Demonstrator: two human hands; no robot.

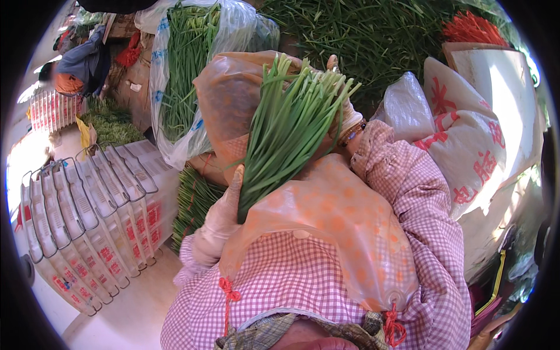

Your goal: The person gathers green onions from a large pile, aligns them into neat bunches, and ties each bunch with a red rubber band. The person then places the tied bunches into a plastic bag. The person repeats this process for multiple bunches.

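Observation:
A bunch of green garlic chives (288, 135) lies slantwise over my lap, pale cut ends up and to the right, leaf tips down and to the left. My right hand (343, 105), in a pale glove with a beaded bracelet at the wrist, holds it from behind near the cut ends; most of its fingers are hidden. Near the leaf tips my left hand (225, 203), also gloved, grips the bunch with the thumb in front and the other fingers out of sight. An orange-spotted plastic apron (345, 205) covers my front and knees.
Long green leaves (358, 30) are heaped ahead. A clear bag of greens (186, 78) and another green bundle (192, 201) are left of me. Stacked white crates with wire handles (96, 227) stand farther left. Printed sacks (468, 140) lie right, near red ties (472, 29). Another person (81, 65) bends at upper left.

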